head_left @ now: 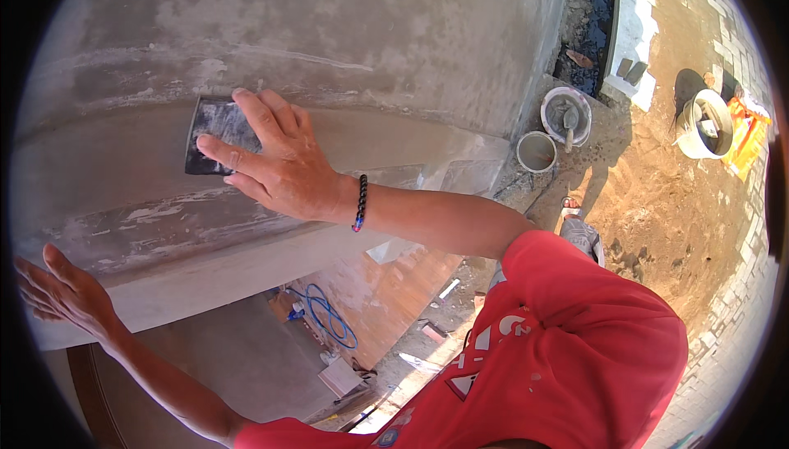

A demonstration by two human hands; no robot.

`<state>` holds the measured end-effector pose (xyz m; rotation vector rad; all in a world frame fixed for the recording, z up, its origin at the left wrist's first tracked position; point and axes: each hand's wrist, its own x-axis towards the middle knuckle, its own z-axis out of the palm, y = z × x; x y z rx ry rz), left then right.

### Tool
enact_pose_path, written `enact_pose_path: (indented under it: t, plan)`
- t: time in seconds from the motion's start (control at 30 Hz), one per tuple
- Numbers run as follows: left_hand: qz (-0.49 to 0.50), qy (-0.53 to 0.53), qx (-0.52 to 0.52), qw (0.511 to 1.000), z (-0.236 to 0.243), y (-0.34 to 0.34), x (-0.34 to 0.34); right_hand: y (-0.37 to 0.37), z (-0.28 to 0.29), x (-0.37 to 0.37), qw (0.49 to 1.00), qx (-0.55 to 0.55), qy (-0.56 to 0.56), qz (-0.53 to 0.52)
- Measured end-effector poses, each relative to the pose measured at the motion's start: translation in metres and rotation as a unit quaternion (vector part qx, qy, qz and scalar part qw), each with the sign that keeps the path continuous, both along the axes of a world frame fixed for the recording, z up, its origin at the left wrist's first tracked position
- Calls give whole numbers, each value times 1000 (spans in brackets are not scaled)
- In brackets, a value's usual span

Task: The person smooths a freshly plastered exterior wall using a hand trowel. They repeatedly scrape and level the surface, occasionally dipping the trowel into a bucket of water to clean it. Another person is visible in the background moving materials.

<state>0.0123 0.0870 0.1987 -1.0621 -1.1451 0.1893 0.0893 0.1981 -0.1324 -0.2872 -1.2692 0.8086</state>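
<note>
My right hand [283, 153], with a dark beaded bracelet [361, 202] at its wrist, is pressed over a dark, flat rectangular pad [222, 124]. The pad is dusted grey and lies against the plastered wall [394, 62]. Its thumb and fingers hold the pad's right part, while the left part shows bare. At the far left, my left hand [70, 293] is raised with its fingers stretched out and nothing in it. Whether it touches the wall I cannot tell. Whitish patches and rough streaks run along the grey plaster around the pad.
Two buckets [536, 151] stand by the wall's right end; one holds a trowel [569, 118]. Farther right are another bucket [697, 138] and an orange bag [746, 141]. A drainage channel [590, 30] runs at the top. Below lies a coiled blue hose [329, 321] on a brownish surface [403, 293].
</note>
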Motion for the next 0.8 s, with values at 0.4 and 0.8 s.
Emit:
enact_pose_path:
  t: [0.4,0.8]
  plan:
    - [116,3,18,993,-42,-113,-52,-76,-312,-5,880,-466,-64,-62]
    - [-1,-19,47,999,-68,-85,-48,-59,-160,-1,962,-258,-32,-88]
